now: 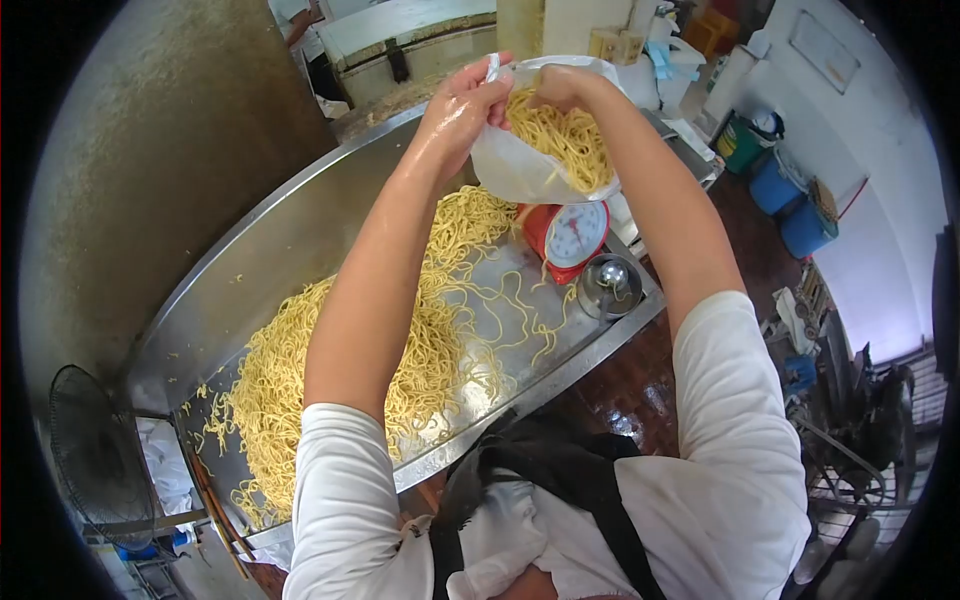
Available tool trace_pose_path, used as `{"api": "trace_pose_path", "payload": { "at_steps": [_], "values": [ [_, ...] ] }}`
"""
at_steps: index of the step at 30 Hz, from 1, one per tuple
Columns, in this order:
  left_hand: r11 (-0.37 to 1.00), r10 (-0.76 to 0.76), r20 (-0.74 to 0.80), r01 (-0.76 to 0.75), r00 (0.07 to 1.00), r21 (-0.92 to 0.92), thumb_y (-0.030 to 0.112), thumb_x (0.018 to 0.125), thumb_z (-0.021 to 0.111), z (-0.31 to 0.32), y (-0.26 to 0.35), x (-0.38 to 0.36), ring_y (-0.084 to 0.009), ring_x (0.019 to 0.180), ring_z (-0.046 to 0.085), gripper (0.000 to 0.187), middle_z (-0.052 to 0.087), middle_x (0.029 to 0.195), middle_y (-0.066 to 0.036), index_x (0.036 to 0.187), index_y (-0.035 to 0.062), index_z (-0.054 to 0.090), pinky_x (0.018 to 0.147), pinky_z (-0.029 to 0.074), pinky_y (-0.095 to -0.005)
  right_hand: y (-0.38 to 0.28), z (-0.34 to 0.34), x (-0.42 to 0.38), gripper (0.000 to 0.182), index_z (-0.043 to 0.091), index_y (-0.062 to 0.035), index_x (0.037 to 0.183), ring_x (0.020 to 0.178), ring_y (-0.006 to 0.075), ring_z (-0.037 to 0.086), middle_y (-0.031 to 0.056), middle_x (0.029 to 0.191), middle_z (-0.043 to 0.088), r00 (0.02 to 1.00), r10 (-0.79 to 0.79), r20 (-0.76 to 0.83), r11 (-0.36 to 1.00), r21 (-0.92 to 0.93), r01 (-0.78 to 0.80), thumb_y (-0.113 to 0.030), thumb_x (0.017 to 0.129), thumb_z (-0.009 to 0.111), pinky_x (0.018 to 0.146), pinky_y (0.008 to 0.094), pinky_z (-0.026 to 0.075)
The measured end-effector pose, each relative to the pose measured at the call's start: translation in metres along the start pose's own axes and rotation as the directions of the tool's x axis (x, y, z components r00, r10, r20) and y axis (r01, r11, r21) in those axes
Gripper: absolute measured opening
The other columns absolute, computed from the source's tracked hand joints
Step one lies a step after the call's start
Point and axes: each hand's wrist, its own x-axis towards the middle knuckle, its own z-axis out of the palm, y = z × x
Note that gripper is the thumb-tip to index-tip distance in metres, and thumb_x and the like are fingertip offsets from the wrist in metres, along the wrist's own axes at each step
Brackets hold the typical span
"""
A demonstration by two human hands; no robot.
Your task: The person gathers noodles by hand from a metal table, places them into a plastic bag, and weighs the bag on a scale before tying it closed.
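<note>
My left hand [470, 108] is closed on the edge of a translucent plastic bag [510, 170], held up above a red scale [570, 238]. Yellow noodles [575, 145] fill the bag's open mouth. My right hand [563, 88] reaches into the bag at the noodles, its fingertips hidden among them, so its grip cannot be made out. Below my arms a large heap of noodles [280, 400] lies in a metal tray [500, 330], with loose strands spread toward the scale. A metal bowl [608, 287] stands beside the scale at the tray's right end.
A round fan [103, 450] stands at the far left, near wooden sticks [222, 515]. Blue buckets [778, 185] and a green bin [740, 145] are on the floor at the right. Another person [298, 30] is partly visible at the top left, behind a wall.
</note>
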Motion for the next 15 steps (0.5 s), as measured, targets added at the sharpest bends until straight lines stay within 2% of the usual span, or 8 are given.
{"api": "trace_pose_path", "payload": {
  "at_steps": [1, 2, 3, 4, 6, 10, 12, 15],
  "values": [
    [1.000, -0.003, -0.012, 0.003, 1.000, 0.005, 0.016, 0.096, 0.057, -0.002, -0.002, -0.001, -0.0101, 0.067, 0.042, 0.048, 0.042, 0.072, 0.002, 0.140, 0.0007, 0.046, 0.071, 0.046, -0.0298, 0.005, 0.002, -0.005, 0.030, 0.066, 0.0054, 0.101, 0.081, 0.0336, 0.069, 0.0220, 0.087, 0.070, 0.997, -0.060, -0.049, 0.984, -0.171, 0.051, -0.020, 0.087, 0.058, 0.071, 0.0435, 0.054],
    [1.000, -0.003, -0.013, 0.003, 1.000, -0.008, 0.016, 0.096, 0.058, -0.004, -0.003, -0.002, -0.0102, 0.067, 0.042, 0.049, 0.042, 0.072, 0.002, 0.141, 0.0007, 0.046, 0.071, 0.046, -0.0298, 0.018, 0.014, -0.022, 0.033, 0.067, 0.0067, 0.097, 0.081, 0.0381, 0.068, 0.0248, 0.087, 0.069, 0.900, -0.198, -0.387, 0.980, -0.108, 0.168, -0.023, 0.089, 0.057, 0.073, 0.0453, 0.053],
    [1.000, -0.003, -0.012, 0.002, 1.000, -0.020, 0.016, 0.095, 0.058, -0.007, -0.005, -0.002, -0.0103, 0.067, 0.043, 0.050, 0.043, 0.073, 0.002, 0.141, 0.0006, 0.046, 0.071, 0.046, -0.0298, 0.019, 0.029, -0.059, 0.037, 0.068, 0.0079, 0.094, 0.080, 0.0426, 0.067, 0.0276, 0.088, 0.068, 0.678, -0.274, -0.682, 0.951, -0.087, 0.297, -0.027, 0.091, 0.056, 0.074, 0.0471, 0.053],
    [1.000, 0.000, -0.011, 0.000, 1.000, -0.030, 0.016, 0.095, 0.059, -0.009, -0.005, -0.002, -0.0104, 0.068, 0.043, 0.050, 0.043, 0.073, 0.002, 0.141, 0.0006, 0.046, 0.072, 0.045, -0.0298, 0.006, 0.022, -0.107, 0.041, 0.068, 0.0073, 0.097, 0.086, 0.0427, 0.066, 0.0281, 0.092, 0.068, 0.853, -0.073, -0.516, 0.994, 0.036, 0.107, -0.032, 0.092, 0.056, 0.078, 0.0473, 0.052],
    [0.999, 0.003, -0.014, -0.004, 1.000, -0.049, 0.015, 0.093, 0.061, -0.011, -0.009, 0.000, -0.0100, 0.065, 0.044, 0.052, 0.045, 0.072, 0.001, 0.140, 0.0018, 0.046, 0.069, 0.048, -0.0297, 0.003, 0.044, -0.170, 0.045, 0.068, 0.0041, 0.091, 0.088, 0.0416, 0.066, 0.0241, 0.091, 0.068, 0.954, 0.256, -0.153, 0.966, 0.084, -0.246, -0.040, 0.091, 0.063, 0.076, 0.0499, 0.051],
    [0.999, 0.014, -0.003, -0.014, 1.000, -0.042, 0.014, 0.093, 0.061, -0.006, -0.008, 0.003, -0.0103, 0.068, 0.043, 0.053, 0.044, 0.074, 0.002, 0.141, 0.0007, 0.045, 0.072, 0.046, -0.0304, 0.015, 0.197, -0.168, 0.041, 0.070, -0.0019, 0.089, 0.077, 0.0414, 0.066, 0.0220, 0.079, 0.068, 0.739, 0.214, -0.639, 0.926, 0.372, 0.054, -0.043, 0.088, 0.067, 0.070, 0.0474, 0.053],
    [0.999, 0.015, 0.004, -0.015, 1.000, -0.052, 0.015, 0.093, 0.061, -0.004, -0.008, 0.004, -0.0102, 0.068, 0.043, 0.053, 0.044, 0.074, 0.002, 0.142, 0.0005, 0.044, 0.072, 0.046, -0.0303, 0.020, 0.211, -0.154, 0.037, 0.070, -0.0021, 0.088, 0.071, 0.0402, 0.067, 0.0208, 0.075, 0.068, 0.726, 0.224, -0.650, 0.888, 0.444, 0.123, -0.039, 0.087, 0.067, 0.066, 0.0458, 0.053],
    [0.995, 0.017, -0.004, -0.018, 1.000, -0.101, 0.015, 0.094, 0.061, -0.005, -0.009, 0.002, -0.0100, 0.067, 0.044, 0.053, 0.044, 0.073, 0.002, 0.141, 0.0001, 0.044, 0.072, 0.046, -0.0302, 0.015, 0.168, -0.152, 0.026, 0.067, 0.0012, 0.083, 0.057, 0.0326, 0.065, 0.0187, 0.069, 0.067, 0.934, 0.110, -0.341, 0.771, 0.622, 0.136, -0.025, 0.086, 0.065, 0.056, 0.0418, 0.051]
  ]
}}
